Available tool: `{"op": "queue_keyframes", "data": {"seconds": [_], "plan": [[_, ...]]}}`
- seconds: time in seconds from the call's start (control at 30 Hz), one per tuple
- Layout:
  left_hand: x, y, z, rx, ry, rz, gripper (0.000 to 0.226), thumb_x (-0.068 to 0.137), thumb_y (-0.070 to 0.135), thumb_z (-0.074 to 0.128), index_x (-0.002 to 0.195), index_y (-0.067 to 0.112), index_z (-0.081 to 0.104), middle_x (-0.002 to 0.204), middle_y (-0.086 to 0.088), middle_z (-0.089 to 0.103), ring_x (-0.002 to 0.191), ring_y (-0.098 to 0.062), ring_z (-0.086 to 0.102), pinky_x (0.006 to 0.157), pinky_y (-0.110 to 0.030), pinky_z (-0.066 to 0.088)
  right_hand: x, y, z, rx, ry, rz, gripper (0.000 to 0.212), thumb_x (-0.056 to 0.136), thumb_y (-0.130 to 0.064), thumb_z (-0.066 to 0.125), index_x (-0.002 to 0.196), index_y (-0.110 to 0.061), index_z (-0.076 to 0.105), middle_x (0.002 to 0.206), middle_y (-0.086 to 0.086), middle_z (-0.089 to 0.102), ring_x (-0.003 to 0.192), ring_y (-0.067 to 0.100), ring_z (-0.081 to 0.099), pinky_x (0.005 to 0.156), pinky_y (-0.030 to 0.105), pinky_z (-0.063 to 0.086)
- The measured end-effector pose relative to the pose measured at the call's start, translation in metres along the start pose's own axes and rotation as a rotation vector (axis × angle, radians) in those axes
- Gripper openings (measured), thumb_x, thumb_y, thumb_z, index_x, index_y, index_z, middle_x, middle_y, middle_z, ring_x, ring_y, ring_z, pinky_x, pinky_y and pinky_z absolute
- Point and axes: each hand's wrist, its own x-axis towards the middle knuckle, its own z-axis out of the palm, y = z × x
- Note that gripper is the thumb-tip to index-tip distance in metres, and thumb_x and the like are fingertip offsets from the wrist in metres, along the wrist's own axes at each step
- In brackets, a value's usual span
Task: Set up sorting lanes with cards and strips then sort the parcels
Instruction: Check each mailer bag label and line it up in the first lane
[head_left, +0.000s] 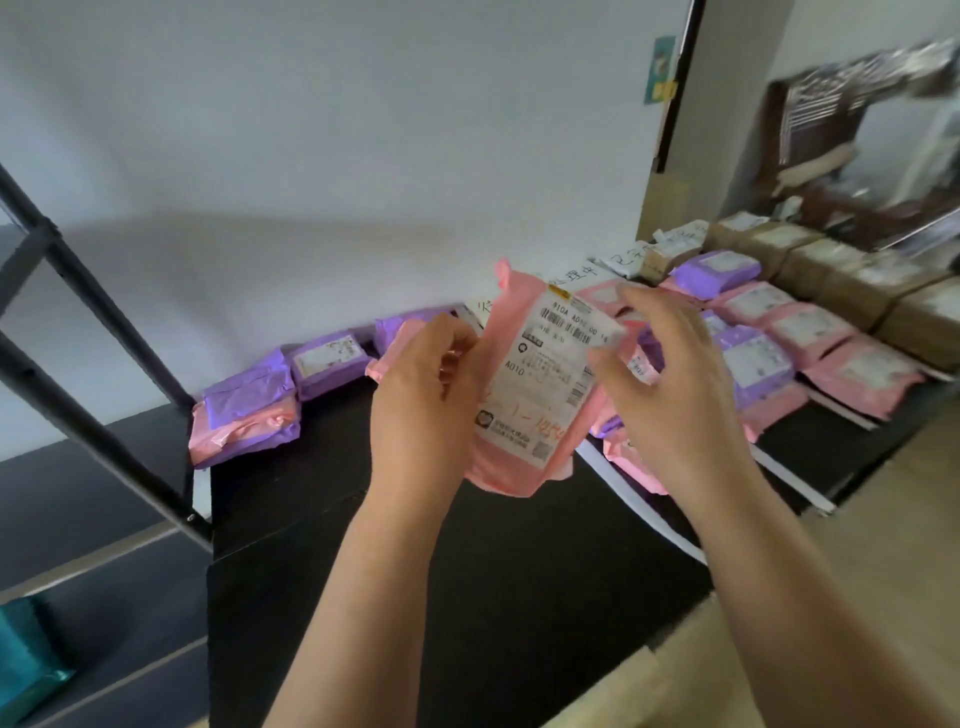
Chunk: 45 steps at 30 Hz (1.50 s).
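A pink parcel (511, 457) with a white shipping label is held upright above the black table (467, 597). My left hand (426, 395) grips its left edge with curled fingers. My right hand (670, 384) is at the parcel's right edge, fingers loosely spread and touching the label side. Behind it, pink and purple parcels (753, 358) lie in rows to the right. A white strip (639, 506) runs across the table under my right forearm. Handwritten white cards (623, 262) lean along the wall.
More purple and pink parcels (249, 410) are heaped at the table's left back. Brown cardboard boxes (852, 280) line the far right. A black metal rack frame (98, 384) stands at left. A white wall runs behind the table.
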Motion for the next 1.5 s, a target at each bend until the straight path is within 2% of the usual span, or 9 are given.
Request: {"op": "queue_keyframes", "data": {"seconds": [0.1,0.23,0.37,0.53,0.8,0.97,1.17,1.33,1.5], "plan": [[0.002,0.016,0.018,0.0,-0.068,0.061,0.009,0.099,0.036,0.053,0.093,0.035,0.059,0.092,0.015,0.066,0.08,0.003,0.061,0.065,-0.02,0.048,0.002,0.009,-0.021,-0.005,-0.029,-0.01,0.038,0.094,-0.036,0.059,0.131,-0.03,0.057,0.107,-0.026,0.05,0.109,0.011,0.059,0.098,0.053,0.048],[0.0,0.037,0.049,0.01,-0.091,0.118,0.008,0.099,0.037,0.055,0.092,0.036,0.057,0.084,0.019,0.065,0.079,0.004,0.06,0.06,-0.012,0.043,0.006,0.041,-0.048,0.043,0.055,0.092,0.015,0.093,-0.034,0.065,0.106,-0.027,0.069,0.093,-0.022,0.064,0.091,0.0,0.065,0.067,0.009,0.048],[-0.007,0.062,0.097,0.0,-0.172,0.119,0.015,0.098,0.036,0.056,0.084,0.04,0.052,0.084,0.017,0.062,0.076,0.002,0.06,0.065,-0.017,0.044,0.011,0.08,-0.084,0.083,0.111,0.168,0.0,0.092,-0.028,0.069,0.092,-0.028,0.069,0.09,-0.02,0.067,0.088,-0.001,0.065,0.071,0.017,0.049],[-0.019,0.107,0.178,-0.051,-0.239,0.067,0.012,0.093,0.042,0.061,0.083,0.044,0.055,0.088,0.024,0.062,0.087,0.017,0.055,0.058,-0.007,0.044,0.02,0.145,-0.147,0.049,0.206,0.211,0.004,0.091,-0.027,0.071,0.089,-0.03,0.069,0.086,-0.022,0.066,0.084,-0.007,0.062,0.064,0.011,0.04],[-0.046,0.146,0.304,-0.176,-0.177,-0.185,0.03,0.09,0.049,0.065,0.116,0.041,0.053,0.112,0.025,0.055,0.102,0.004,0.053,0.076,-0.018,0.042,0.041,0.264,-0.251,0.06,0.401,0.287,0.006,0.089,-0.018,0.072,0.088,-0.023,0.07,0.081,-0.017,0.066,0.075,-0.006,0.065,0.055,0.009,0.045],[-0.056,0.158,0.372,-0.202,-0.361,-0.342,0.031,0.087,0.061,0.059,0.101,0.034,0.061,0.098,0.019,0.065,0.085,0.01,0.059,0.065,-0.016,0.041,0.055,0.323,-0.288,0.094,0.463,0.382,0.004,0.09,-0.015,0.07,0.087,-0.017,0.073,0.082,-0.009,0.069,0.077,0.01,0.067,0.061,0.023,0.046],[-0.031,0.159,0.428,-0.215,-0.381,-0.4,0.015,0.09,0.056,0.059,0.089,0.041,0.06,0.093,0.022,0.067,0.078,0.007,0.063,0.066,-0.019,0.046,0.084,0.37,-0.286,0.095,0.364,0.448,0.007,0.094,-0.024,0.066,0.097,-0.023,0.072,0.086,-0.013,0.069,0.077,-0.003,0.067,0.052,0.01,0.049],[0.021,0.15,0.474,-0.252,-0.416,-0.432,0.023,0.094,0.043,0.06,0.109,0.027,0.068,0.104,0.013,0.069,0.096,-0.014,0.067,0.075,-0.026,0.053,0.144,0.407,-0.271,0.093,0.264,0.491,0.019,0.097,-0.032,0.06,0.116,-0.031,0.066,0.1,-0.009,0.065,0.08,-0.011,0.063,0.048,0.007,0.046],[0.073,0.152,0.511,-0.285,-0.452,-0.439,0.022,0.097,0.038,0.059,0.112,0.026,0.069,0.105,0.014,0.069,0.097,-0.01,0.065,0.087,-0.026,0.052,0.2,0.425,-0.261,0.025,0.197,0.487,0.021,0.096,-0.038,0.06,0.106,-0.056,0.054,0.093,-0.023,0.062,0.086,-0.012,0.061,0.047,0.004,0.043]]}}
